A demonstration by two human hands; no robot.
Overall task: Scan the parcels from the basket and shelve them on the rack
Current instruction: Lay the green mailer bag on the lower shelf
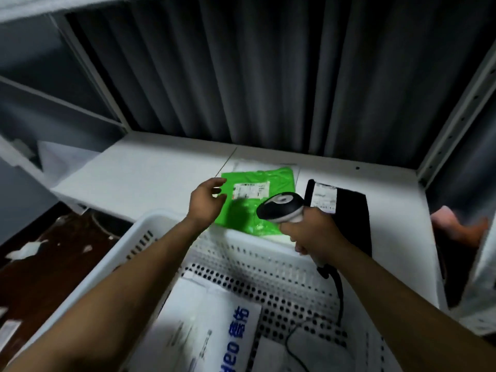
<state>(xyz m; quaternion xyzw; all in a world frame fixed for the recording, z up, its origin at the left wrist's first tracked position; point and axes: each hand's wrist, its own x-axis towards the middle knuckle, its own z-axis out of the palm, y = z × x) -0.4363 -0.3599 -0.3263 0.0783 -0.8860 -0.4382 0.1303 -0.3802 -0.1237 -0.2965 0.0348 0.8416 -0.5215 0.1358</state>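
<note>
A green parcel (264, 208) with a white label lies flat on the white rack shelf (150, 178). To its right on the same shelf lies a black parcel (346, 210) with a white label. My left hand (205, 202) hovers over the green parcel's left edge, fingers loosely spread and holding nothing. My right hand (312, 232) grips a black and white barcode scanner (281, 208), whose head sits above the green parcel. Below my arms is the white perforated basket (268, 267), holding a white parcel with blue print (212, 326).
A dark pleated curtain (255, 76) hangs behind the shelf. Grey rack uprights (456, 111) frame the bay, and another shelf edge runs overhead. The scanner's black cable (339, 299) trails into the basket. Dark patterned floor (53, 251) shows at the left.
</note>
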